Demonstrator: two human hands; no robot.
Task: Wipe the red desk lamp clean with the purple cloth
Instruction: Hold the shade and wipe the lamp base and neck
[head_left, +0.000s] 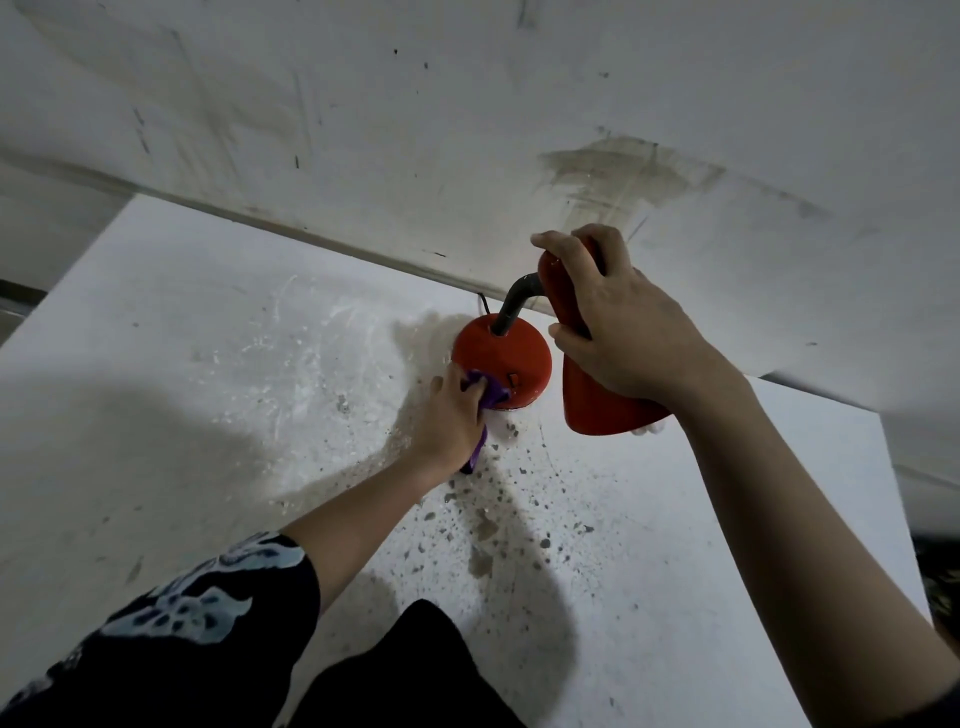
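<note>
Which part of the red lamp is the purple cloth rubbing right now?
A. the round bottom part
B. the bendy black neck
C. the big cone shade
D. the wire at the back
A: the left hand presses the purple cloth against the near edge of the lamp's round red base, while the right hand grips the shade and the black neck goes untouched.
</note>
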